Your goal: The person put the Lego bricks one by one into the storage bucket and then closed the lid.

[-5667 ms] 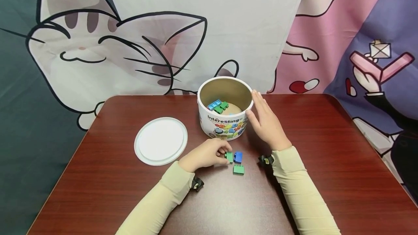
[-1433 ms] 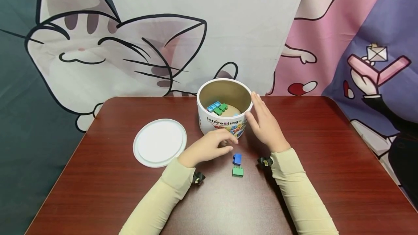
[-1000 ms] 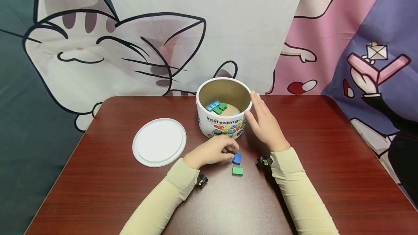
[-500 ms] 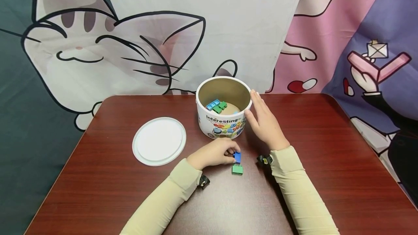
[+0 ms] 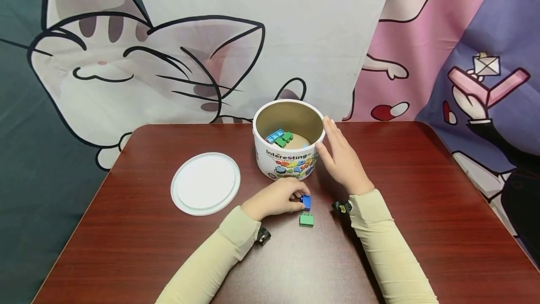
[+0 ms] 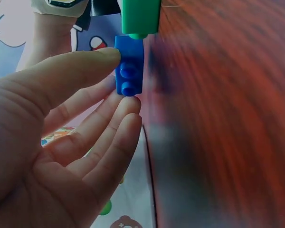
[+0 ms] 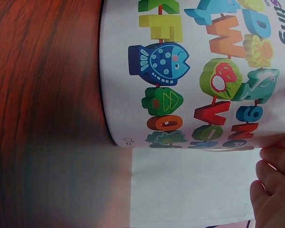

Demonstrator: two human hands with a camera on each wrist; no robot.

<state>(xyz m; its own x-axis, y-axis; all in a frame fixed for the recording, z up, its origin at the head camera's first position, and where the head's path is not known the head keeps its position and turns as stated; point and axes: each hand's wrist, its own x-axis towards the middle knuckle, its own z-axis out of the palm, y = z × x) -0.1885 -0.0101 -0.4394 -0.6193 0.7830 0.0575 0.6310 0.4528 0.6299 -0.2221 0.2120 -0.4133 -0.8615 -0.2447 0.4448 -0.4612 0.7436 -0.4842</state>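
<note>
My left hand (image 5: 278, 197) pinches a small blue building brick (image 6: 129, 64) between thumb and fingertips, close over the table. Its two studs point toward the wrist camera in the left wrist view. Right beside it on the near side sits a green brick (image 5: 306, 220). A white printed bucket (image 5: 287, 163), its top uncovered, stands just behind. Inside it lie a light blue brick (image 5: 275, 135) and green bricks (image 5: 284, 140). My right hand (image 5: 347, 163) rests with straight fingers against the bucket's right side; the right wrist view shows its fingertips at the wall.
A round white lid (image 5: 205, 184) lies flat on the brown wooden table (image 5: 139, 229), left of the bucket. Behind the table's far edge hangs a cartoon cloth (image 5: 320, 27).
The green brick my left hand held earlier is gone from the table. That hand has since moved from beside the bucket's front to the blue brick and grips it. My right hand stays put.
</note>
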